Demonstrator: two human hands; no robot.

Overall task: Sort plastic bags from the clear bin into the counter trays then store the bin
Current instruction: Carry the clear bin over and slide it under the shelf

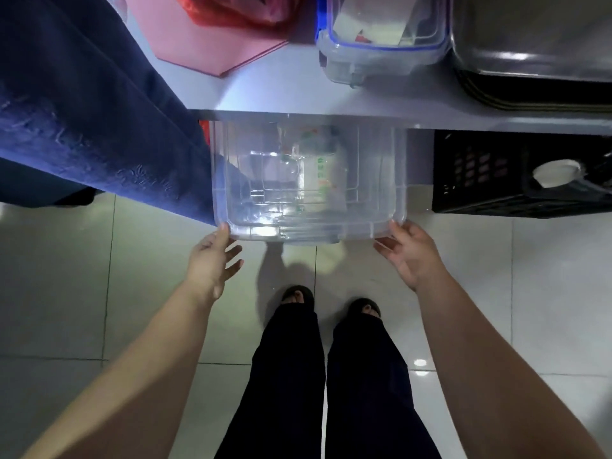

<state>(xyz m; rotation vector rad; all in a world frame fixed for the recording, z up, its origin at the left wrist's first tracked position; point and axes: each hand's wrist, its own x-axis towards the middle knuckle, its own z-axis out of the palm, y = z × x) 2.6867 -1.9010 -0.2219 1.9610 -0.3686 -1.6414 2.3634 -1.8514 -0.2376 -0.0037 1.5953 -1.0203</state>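
The clear bin (308, 223) sits on the tiled floor, partly pushed under the counter (298, 94). A clear bag with green print (319, 173) shows through it; I cannot tell whether it is inside or beneath the bin. My left hand (212, 260) is at the bin's near left corner, fingers spread, thumb tip touching the rim. My right hand (409, 255) is at the near right corner, fingers apart, touching the rim. Neither hand grips it. On the counter stands a pink tray (205, 41) with a red plastic bag (231, 11), and a blue-rimmed clear container (381, 51).
Dark blue cloth (82, 104) hangs over the counter at left, against the bin's left side. A black crate (516, 173) stands under the counter at right. A metal tray (530, 44) sits on the counter's right. My feet (331, 303) stand on open tile behind the bin.
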